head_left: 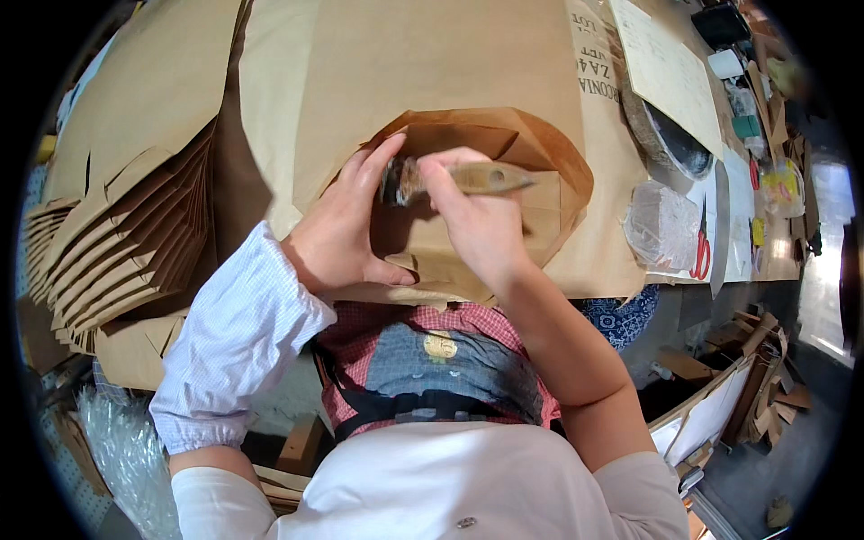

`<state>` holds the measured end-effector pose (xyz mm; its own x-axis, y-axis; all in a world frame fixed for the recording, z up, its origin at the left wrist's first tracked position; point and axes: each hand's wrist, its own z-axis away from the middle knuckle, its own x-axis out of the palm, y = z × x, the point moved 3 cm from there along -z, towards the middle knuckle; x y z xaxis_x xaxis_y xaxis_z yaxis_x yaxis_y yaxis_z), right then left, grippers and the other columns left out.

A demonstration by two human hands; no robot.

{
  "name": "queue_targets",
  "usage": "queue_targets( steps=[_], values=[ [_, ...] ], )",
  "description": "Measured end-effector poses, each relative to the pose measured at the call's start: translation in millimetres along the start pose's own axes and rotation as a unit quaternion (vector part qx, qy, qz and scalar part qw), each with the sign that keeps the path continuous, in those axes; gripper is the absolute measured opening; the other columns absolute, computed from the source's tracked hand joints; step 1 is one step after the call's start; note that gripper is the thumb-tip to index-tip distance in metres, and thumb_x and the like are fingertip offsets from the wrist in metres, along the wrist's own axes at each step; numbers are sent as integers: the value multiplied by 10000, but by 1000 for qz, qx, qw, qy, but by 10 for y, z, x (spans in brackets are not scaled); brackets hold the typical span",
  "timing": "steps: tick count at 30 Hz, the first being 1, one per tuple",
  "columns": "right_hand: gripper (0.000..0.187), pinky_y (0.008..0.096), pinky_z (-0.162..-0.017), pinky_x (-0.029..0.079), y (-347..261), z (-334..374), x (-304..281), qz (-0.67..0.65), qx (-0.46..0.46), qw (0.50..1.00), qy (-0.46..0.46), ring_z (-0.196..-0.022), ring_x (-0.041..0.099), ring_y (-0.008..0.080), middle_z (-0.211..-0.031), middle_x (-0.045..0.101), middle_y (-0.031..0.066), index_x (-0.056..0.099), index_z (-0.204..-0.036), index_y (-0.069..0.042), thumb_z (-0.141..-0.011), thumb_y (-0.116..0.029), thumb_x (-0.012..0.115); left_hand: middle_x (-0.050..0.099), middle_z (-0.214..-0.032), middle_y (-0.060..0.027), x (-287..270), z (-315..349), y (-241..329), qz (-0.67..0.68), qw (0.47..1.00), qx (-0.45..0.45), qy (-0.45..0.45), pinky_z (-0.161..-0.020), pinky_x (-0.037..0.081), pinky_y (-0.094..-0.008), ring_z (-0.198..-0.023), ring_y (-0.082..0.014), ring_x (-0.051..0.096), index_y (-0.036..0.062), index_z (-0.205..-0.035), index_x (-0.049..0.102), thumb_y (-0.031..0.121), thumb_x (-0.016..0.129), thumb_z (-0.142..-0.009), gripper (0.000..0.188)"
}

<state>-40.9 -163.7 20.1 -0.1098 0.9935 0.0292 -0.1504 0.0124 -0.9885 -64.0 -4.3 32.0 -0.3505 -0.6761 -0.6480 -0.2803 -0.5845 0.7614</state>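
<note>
A large brown paper bag [441, 63] lies flat before me, its near end spread into a wide folded mouth. My left hand [337, 220] rests at the left of that mouth, fingers stretched along the upper fold and thumb apart on the lower fold. Gripped in my right hand [481, 220] is a brush with a worn wooden handle [495, 178]. Its dark, glue-stained-looking head [396, 183] points left, over the opening close to my left palm. Whether the bristles touch the paper cannot be made out.
Folded paper bags [135, 243] are stacked at the left. To the right stand a dark-lined basin [679, 144] under a board [670, 72], a plastic-wrapped bundle [661, 225], red-handled scissors [701, 252] and a long blade [720, 225]. Cardboard scraps [774, 414] lie below.
</note>
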Motion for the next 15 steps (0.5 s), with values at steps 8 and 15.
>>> queue_targets(
  steps=[8, 15],
  values=[
    [41, 233, -597, 472, -257, 263, -447, 332, -193, 920, -75, -677, 585, 85, -765, 635, 31, 652, -833, -6, -842, -23, 616, 334, -1381, -233, 40, -28, 30, -16, 999, -39, -12, -1096, 305, -426, -1300, -410, 327, 27, -1431, 206, 212, 877, -497, 1165],
    [62, 238, -564, 463, -330, 305, -1021, 376, -121, 918, -21, -642, 592, 87, -697, 650, 52, 647, -770, 10, -817, -27, 630, 355, -1386, -224, 91, 1, -72, -27, 999, -42, -10, -1086, 318, -414, -1302, -396, 341, 0, -1393, 255, 234, 859, -519, 1087]
  ],
)
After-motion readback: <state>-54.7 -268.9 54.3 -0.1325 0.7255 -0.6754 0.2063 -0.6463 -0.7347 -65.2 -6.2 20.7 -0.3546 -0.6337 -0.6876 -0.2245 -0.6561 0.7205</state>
